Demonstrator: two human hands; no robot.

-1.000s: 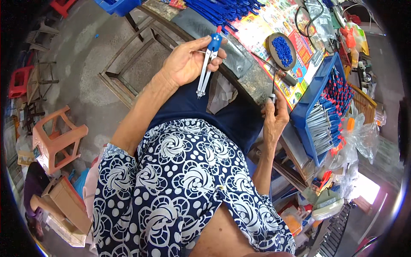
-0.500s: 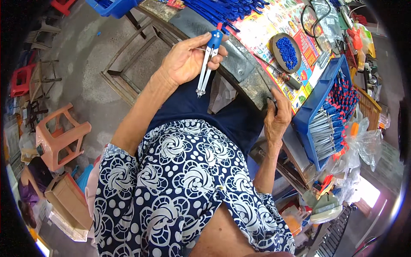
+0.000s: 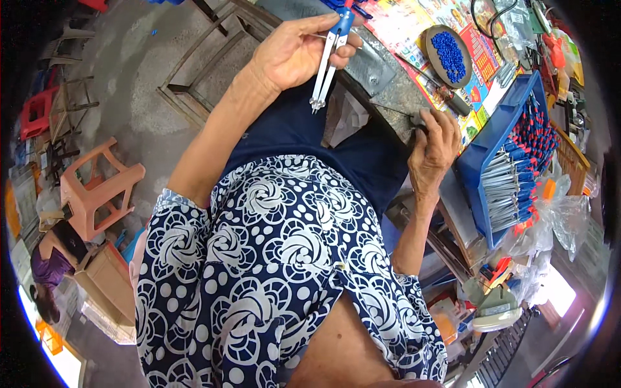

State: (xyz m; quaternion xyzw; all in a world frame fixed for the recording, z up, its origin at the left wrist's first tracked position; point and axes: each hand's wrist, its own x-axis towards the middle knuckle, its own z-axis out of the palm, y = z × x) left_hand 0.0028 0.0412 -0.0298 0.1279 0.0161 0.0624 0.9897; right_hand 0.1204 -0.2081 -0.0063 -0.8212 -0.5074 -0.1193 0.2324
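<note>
My left hand [image 3: 301, 55] pinches a drawing compass [image 3: 326, 61] by its blue head. The compass has a red top, and its two pale metal legs point down, close together at the tips. My right hand [image 3: 436, 152] is at the table's near edge with its fingers curled round a thin-shafted tool [image 3: 396, 110]. Its dark handle is mostly covered by the fingers, so its exact kind does not show. Beyond that hand, a screwdriver with a dark handle [image 3: 458, 103] lies on the printed paper. A round dish [image 3: 429, 46] of small blue parts stands just past it.
To the right, a blue tray [image 3: 479, 207] holds many compasses with blue and red heads. Blue pieces [image 3: 356, 8] lie at the table's far left. Clear plastic bags [image 3: 550, 216] hang beside the tray. An orange stool [image 3: 97, 187] and a cardboard box [image 3: 107, 284] stand on the floor at left.
The view has shifted, so the table sits higher and further right. My right hand is raised slightly along the table edge, fingers more curled. My left hand still holds the compass.
</note>
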